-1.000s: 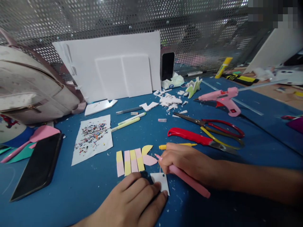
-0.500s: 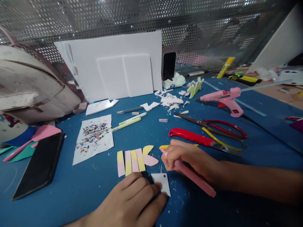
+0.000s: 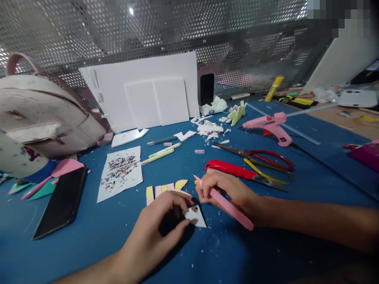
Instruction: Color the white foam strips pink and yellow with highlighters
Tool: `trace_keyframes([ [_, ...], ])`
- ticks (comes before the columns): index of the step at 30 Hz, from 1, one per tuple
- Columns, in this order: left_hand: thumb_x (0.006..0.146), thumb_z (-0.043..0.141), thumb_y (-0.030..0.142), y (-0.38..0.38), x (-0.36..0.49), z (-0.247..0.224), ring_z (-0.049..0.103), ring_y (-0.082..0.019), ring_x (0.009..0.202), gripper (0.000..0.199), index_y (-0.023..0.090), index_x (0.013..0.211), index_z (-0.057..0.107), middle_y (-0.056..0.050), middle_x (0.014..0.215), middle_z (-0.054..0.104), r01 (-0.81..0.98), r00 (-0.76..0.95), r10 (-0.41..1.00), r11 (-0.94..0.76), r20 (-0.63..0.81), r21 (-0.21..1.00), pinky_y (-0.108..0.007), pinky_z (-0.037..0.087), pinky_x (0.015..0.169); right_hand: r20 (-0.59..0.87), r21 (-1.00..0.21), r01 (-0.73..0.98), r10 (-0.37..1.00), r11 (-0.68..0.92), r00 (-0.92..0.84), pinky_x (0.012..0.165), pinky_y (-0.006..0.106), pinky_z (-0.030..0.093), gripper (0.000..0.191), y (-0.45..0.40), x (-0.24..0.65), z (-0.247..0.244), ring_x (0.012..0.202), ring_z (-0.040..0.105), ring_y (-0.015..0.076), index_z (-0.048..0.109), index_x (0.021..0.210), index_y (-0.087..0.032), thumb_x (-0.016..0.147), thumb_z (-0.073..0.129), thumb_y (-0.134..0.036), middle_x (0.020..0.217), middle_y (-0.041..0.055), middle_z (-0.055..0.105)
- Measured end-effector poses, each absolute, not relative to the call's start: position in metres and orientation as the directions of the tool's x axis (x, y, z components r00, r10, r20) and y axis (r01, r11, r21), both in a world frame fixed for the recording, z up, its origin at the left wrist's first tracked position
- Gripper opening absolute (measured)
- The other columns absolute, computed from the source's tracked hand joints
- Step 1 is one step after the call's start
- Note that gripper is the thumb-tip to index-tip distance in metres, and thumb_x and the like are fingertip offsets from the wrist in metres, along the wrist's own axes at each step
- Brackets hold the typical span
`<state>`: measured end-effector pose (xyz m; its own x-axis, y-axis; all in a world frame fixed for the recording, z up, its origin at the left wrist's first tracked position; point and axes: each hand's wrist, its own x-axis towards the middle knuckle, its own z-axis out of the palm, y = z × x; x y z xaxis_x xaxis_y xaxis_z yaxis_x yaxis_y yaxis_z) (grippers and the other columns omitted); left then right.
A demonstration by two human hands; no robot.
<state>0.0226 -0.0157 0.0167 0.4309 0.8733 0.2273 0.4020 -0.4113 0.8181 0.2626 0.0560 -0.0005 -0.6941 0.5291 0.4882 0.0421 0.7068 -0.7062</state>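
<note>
My left hand pinches a small white foam-board piece by its left side, between thumb and fingertips. The piece has a dark dot near its top and is slightly raised off the blue table. In my right hand is a pink marker, its tip pointing up and left, away from the white piece. Behind my left fingers lie several yellow-and-pink strips and a yellow petal-shaped piece, partly covered by that hand. The end of a yellow stick-like thing shows by my right fingertips; the rest is hidden.
Beyond my right hand lie a red-handled cutter, scissors and a pink glue gun. White scraps, pens and a glitter-strewn sheet spread across the middle. A phone and backpack occupy the left.
My left hand has picked the white piece up from the table, tilting it and closing thumb and fingers on it. The right hand keeps the pink marker. The view has shifted slightly.
</note>
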Motion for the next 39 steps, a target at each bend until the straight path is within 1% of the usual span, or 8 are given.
trace_keyframes([
  [3,0.093,0.064,0.02,-0.012,0.032,0.02,0.056,-0.008,0.079,0.019,0.027,0.103,0.049,0.004,0.108,0.065,0.396,0.36,0.92,-0.3,0.154,0.868,-0.019,0.048,0.074,0.525,-0.691,0.015,0.515,0.723,-0.677,0.084,0.031,0.043,0.013,0.056,0.262,-0.003,0.086,0.056,0.0156,0.054,0.103,-0.022,0.1,0.052,-0.01,0.095,0.0016,0.062],
  [5,0.091,0.067,0.022,-0.009,0.037,0.022,0.056,-0.008,0.075,0.025,0.027,0.106,0.048,0.004,0.106,0.067,0.373,0.364,0.925,-0.25,0.106,0.894,-0.02,0.049,0.074,0.552,-0.678,0.0,0.51,0.735,-0.659,0.085,0.033,0.043,0.011,0.057,0.262,-0.004,0.085,0.056,0.016,0.054,0.103,-0.022,0.1,0.051,-0.012,0.095,0.0018,0.063],
  [10,0.09,0.067,0.018,-0.005,0.042,0.023,0.063,-0.01,0.078,0.031,0.028,0.108,0.043,0.005,0.096,0.074,0.33,0.38,0.924,-0.185,0.05,0.926,-0.021,0.045,0.07,0.59,-0.65,-0.016,0.492,0.759,-0.64,0.085,0.035,0.043,0.004,0.058,0.261,-0.002,0.083,0.056,0.0168,0.053,0.101,-0.023,0.1,0.054,-0.019,0.092,0.0016,0.063],
  [18,0.09,0.068,0.018,-0.001,0.037,0.023,0.069,-0.008,0.081,0.025,0.027,0.102,0.049,0.009,0.083,0.072,0.277,0.336,0.931,-0.239,0.139,0.931,-0.018,0.048,0.079,0.567,-0.668,-0.006,0.503,0.744,-0.652,0.083,0.033,0.044,0.005,0.06,0.26,-0.005,0.083,0.056,0.0162,0.054,0.103,-0.023,0.101,0.054,-0.018,0.092,0.0015,0.063],
  [23,0.09,0.07,0.021,-0.001,0.032,0.024,0.07,-0.009,0.085,0.023,0.026,0.104,0.053,0.007,0.083,0.073,0.264,0.289,0.939,-0.264,0.185,0.928,-0.019,0.049,0.081,0.525,-0.693,0.007,0.512,0.721,-0.68,0.08,0.031,0.044,0.007,0.06,0.261,-0.005,0.083,0.056,0.0162,0.054,0.1,-0.022,0.101,0.052,-0.015,0.093,0.0021,0.063],
  [28,0.089,0.068,0.016,-0.001,0.033,0.023,0.071,-0.009,0.077,0.02,0.024,0.103,0.055,0.004,0.084,0.074,0.223,0.261,0.949,-0.235,0.174,0.946,-0.018,0.052,0.07,0.501,-0.697,0.014,0.501,0.717,-0.706,0.082,0.034,0.043,0.009,0.059,0.261,-0.001,0.084,0.055,0.0169,0.054,0.098,-0.021,0.103,0.048,-0.018,0.091,0.0023,0.064],
  [32,0.089,0.067,0.017,-0.001,0.034,0.022,0.071,-0.01,0.077,0.017,0.023,0.101,0.055,0.003,0.086,0.074,0.185,0.265,0.951,-0.214,0.161,0.959,-0.019,0.055,0.071,0.492,-0.685,0.026,0.488,0.728,-0.721,0.081,0.033,0.044,0.008,0.058,0.262,0.001,0.085,0.055,0.0172,0.054,0.101,-0.021,0.103,0.048,-0.017,0.094,0.0035,0.063],
  [39,0.09,0.067,0.014,-0.004,0.034,0.022,0.069,-0.005,0.074,0.018,0.025,0.1,0.058,0.008,0.083,0.07,0.171,0.265,0.953,-0.199,0.15,0.965,-0.012,0.052,0.069,0.545,-0.65,0.008,0.473,0.76,-0.692,0.081,0.032,0.045,0.009,0.06,0.262,-0.003,0.084,0.055,0.0159,0.054,0.105,-0.021,0.101,0.053,-0.013,0.093,0.0026,0.065],
])
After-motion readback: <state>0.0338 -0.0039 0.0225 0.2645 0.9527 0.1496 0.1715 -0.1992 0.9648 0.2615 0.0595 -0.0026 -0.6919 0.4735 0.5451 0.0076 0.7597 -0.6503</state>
